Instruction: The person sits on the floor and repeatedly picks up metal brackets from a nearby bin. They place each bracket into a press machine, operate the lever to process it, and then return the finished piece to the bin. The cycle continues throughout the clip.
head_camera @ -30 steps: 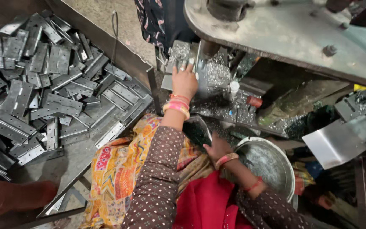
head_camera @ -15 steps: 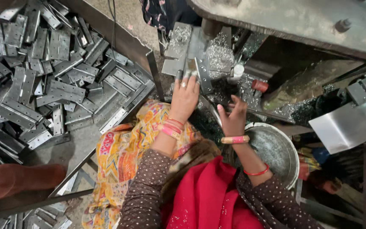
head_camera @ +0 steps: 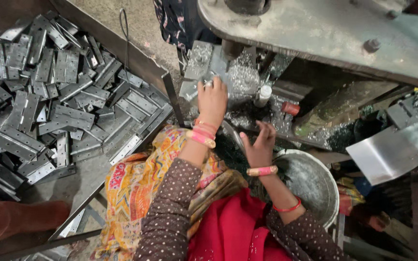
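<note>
Overhead, the left hand presses a flat grey metal plate on the press bed, fingers closed on its edge, its long axis running away from the person; the right hand hovers open and empty, near a steel bowl.

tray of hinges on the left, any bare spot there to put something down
Mostly crowded: the metal hinges cover the tray. Bare tray floor shows only at its near edge, between the pile and the patterned cloth. By the left hand the press bed is littered with shavings.
</note>
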{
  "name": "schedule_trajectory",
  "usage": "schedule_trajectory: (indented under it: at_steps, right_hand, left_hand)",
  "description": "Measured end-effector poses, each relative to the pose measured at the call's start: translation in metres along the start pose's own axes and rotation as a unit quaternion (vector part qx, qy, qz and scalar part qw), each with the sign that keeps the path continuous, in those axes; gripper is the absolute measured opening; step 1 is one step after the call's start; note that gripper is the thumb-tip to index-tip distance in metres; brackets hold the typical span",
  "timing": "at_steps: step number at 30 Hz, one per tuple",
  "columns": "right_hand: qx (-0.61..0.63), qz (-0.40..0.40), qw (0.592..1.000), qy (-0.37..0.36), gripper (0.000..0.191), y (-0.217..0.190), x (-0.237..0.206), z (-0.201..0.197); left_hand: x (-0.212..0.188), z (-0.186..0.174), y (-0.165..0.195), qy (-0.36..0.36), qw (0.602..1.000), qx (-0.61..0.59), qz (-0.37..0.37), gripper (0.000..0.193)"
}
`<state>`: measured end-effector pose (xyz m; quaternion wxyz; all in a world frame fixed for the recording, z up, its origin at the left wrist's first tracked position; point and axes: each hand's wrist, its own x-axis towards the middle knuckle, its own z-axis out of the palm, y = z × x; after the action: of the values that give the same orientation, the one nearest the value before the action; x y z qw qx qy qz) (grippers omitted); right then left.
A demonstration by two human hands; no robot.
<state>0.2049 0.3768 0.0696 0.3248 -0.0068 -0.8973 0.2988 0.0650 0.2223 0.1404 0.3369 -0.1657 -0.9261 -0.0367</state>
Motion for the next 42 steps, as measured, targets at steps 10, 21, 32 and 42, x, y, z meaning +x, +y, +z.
schedule_trajectory:
  at_steps: [10,21,32,42]
  right_hand:
    - [0.079,0.073,0.992,-0.062,0.062,-0.006,0.003,-0.001]
    - [-0.028,-0.022,0.996,-0.087,0.058,0.005,-0.009,0.007]
    - [-0.099,0.074,0.927,-0.355,0.063,0.038,-0.065,0.044]
    - [-0.146,0.112,0.876,-0.446,0.069,0.022,-0.011,0.033]
  left_hand:
    - [-0.042,-0.015,-0.036,-0.101,0.992,0.022,-0.069,0.067]
    - [-0.030,0.020,-0.011,-0.135,0.984,-0.077,-0.085,0.048]
    - [-0.051,0.005,-0.032,-0.100,0.985,-0.129,-0.058,0.029]
    - [-0.025,0.037,-0.023,-0.105,0.990,-0.079,-0.054,0.020]
